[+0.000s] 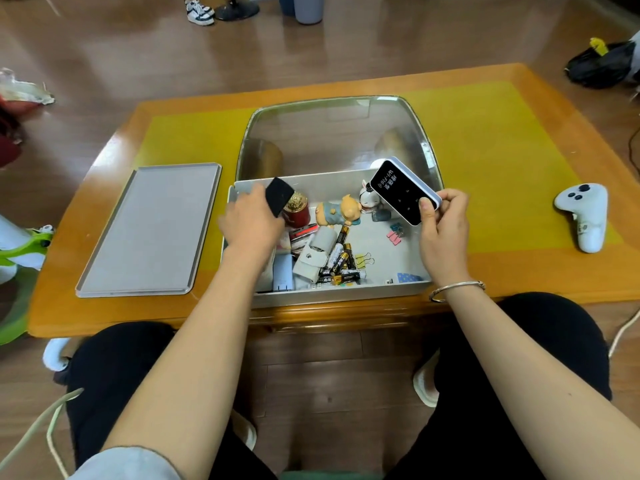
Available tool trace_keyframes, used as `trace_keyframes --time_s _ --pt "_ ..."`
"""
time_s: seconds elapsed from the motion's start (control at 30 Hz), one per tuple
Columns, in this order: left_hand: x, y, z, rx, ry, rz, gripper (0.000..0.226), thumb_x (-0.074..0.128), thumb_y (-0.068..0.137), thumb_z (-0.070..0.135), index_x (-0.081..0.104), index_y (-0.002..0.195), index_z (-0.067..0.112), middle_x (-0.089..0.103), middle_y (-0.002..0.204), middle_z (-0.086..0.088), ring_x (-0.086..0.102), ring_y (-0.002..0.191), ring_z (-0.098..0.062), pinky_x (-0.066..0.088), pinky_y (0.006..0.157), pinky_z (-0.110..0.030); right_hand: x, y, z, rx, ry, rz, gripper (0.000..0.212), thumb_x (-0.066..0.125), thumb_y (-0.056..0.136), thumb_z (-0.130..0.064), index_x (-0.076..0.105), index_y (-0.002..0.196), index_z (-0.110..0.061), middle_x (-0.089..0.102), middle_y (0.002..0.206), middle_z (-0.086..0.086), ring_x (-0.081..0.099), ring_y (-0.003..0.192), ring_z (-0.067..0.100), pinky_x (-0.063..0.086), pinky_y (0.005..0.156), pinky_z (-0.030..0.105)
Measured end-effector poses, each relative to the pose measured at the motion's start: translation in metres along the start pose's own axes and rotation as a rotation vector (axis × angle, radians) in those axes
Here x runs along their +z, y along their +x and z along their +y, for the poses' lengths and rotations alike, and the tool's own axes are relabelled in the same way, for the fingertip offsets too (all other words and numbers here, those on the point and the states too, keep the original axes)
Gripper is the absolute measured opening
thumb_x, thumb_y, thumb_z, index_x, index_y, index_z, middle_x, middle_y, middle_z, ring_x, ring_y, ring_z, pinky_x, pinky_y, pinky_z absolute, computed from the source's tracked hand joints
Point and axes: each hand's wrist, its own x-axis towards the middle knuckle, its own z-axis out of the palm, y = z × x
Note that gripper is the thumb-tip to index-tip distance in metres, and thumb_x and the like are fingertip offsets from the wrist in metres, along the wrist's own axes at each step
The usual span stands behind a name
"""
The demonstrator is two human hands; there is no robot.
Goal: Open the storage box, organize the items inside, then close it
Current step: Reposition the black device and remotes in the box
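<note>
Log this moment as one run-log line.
storage box: lid open | left hand: holds black pad | right hand: holds Wi-Fi device | batteries: loose in box

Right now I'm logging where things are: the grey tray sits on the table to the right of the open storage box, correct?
Not quite. The head view shows the grey tray on the table to the left of the open storage box, not the right.
</note>
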Motion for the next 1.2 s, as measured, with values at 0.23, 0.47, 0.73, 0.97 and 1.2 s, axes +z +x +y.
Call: trace_keyframes --time_s 0.23,0.47,0.73,0.97,1.2 --pt "0.015 -0.003 -0.007 -0.112 0.194 0.016 0.061 0.057 0.084 0.053 0.051 0.127 0.01 0.046 0.136 -0.017 0.033 0.127 -0.036 0.029 0.101 -0.05 0.0 0.0 -0.002 -0.002 0.02 -0.001 0.009 0.046 0.098 -0.014 0.039 0.102 -0.01 0.04 0.072 -0.011 0.042 0.057 -0.005 0.033 0.049 0.011" --pt "0.018 -0.01 0.003 -0.079 0.152 0.046 0.065 0.063 0.08 0.051 0.045 0.129 0.012 0.036 0.142 -0.016 0.03 0.131 -0.036 0.026 0.103 -0.05 0.0 -0.001 -0.001 0.0 0.031 0.009 0.01 0.046 0.098 -0.015 0.038 0.102 -0.011 0.041 0.073 -0.012 0.043 0.058 -0.007 0.033 0.05 0.009" --pt "0.045 -0.031 0.064 0.646 -0.122 -0.179 0.065 0.066 0.083 0.04 0.04 0.139 0.021 0.04 0.139 -0.006 0.037 0.127 -0.027 0.033 0.101 -0.041 0.001 -0.001 0.0 -0.007 0.049 0.038 0.01 0.046 0.097 -0.013 0.037 0.1 -0.012 0.04 0.071 -0.012 0.042 0.056 -0.006 0.031 0.049 0.01" --pt "0.089 -0.024 0.107 0.872 0.129 -0.408 0.073 0.061 0.086 0.034 0.025 0.149 0.026 0.024 0.154 -0.005 0.027 0.136 -0.028 0.034 0.103 -0.047 0.001 0.0 0.0 -0.014 0.064 0.061 0.01 0.047 0.097 -0.011 0.037 0.1 -0.011 0.042 0.073 -0.014 0.046 0.059 -0.01 0.033 0.052 0.007" --pt "0.096 -0.025 0.121 0.857 0.189 -0.416 0.044 0.058 0.091 0.031 0.045 0.13 0.019 0.044 0.126 -0.012 0.042 0.115 -0.032 0.042 0.09 -0.04 0.0 0.0 0.002 -0.012 0.049 0.035 0.011 0.047 0.097 -0.011 0.037 0.102 -0.012 0.042 0.073 -0.014 0.045 0.059 -0.008 0.034 0.052 0.01"
